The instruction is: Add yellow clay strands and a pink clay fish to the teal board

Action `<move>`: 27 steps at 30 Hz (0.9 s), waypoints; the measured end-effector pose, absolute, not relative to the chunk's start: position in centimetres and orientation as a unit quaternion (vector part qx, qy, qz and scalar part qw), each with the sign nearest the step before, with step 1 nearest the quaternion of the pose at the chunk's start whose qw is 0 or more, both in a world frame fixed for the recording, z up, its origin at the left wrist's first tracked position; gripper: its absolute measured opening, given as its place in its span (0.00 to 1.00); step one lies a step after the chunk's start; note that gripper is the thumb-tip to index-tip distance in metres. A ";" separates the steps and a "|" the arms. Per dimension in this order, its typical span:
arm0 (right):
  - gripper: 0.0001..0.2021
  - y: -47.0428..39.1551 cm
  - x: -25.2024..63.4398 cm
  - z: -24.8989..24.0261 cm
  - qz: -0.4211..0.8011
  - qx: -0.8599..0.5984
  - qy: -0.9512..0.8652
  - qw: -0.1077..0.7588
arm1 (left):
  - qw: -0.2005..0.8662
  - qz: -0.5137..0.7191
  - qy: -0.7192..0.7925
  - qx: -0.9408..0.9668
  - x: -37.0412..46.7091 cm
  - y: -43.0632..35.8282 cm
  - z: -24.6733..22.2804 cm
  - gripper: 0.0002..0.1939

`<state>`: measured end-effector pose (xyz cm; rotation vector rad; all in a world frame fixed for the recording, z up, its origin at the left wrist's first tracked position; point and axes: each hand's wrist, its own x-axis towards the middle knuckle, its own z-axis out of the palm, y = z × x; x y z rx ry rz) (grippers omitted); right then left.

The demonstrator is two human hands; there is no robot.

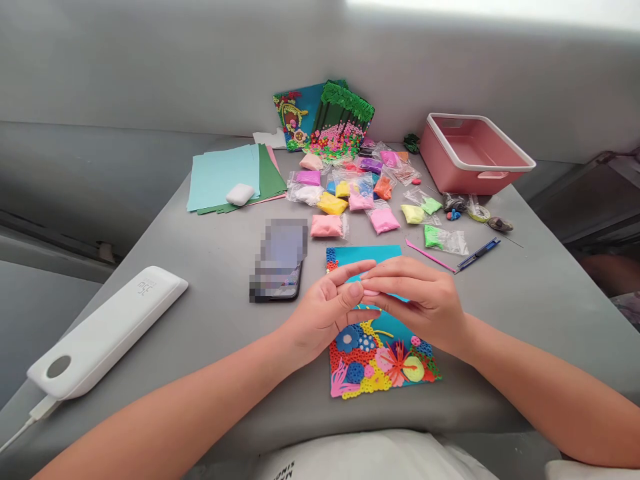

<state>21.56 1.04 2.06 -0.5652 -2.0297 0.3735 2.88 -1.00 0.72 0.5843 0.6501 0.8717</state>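
Here, hands point(323, 312) point(431, 301) hold clay point(371, 292); power bank point(110, 333) reads 35.

A grey table point(540, 287) stands by a grey wall point(165, 73), bright light point(500, 11) above.

On the table point(540, 320), we have the picture panel point(373, 360) lying before us; our left hand point(327, 307) and right hand point(425, 297) meet above it, a lump point(371, 292) at their fingertips. Left of the panel we see a phone point(285, 257), and well left of it, a power bank point(107, 333). Behind the panel and leftward, paper sheets point(223, 170) bear an earbud case point(240, 195). Behind the panel we find packets point(361, 200), and farther behind it, two overlapping boards point(340, 107). Right of the panel's far end lie a stick point(429, 255) and a cutter point(479, 253); farther behind on that side we see a tub point(435, 155).
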 end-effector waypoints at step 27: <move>0.07 1.6 21.7 2.0 0.180 -0.196 -0.839 0.474 | 0.813 0.423 0.306 0.258 3.2 -1.2 0.8 0.28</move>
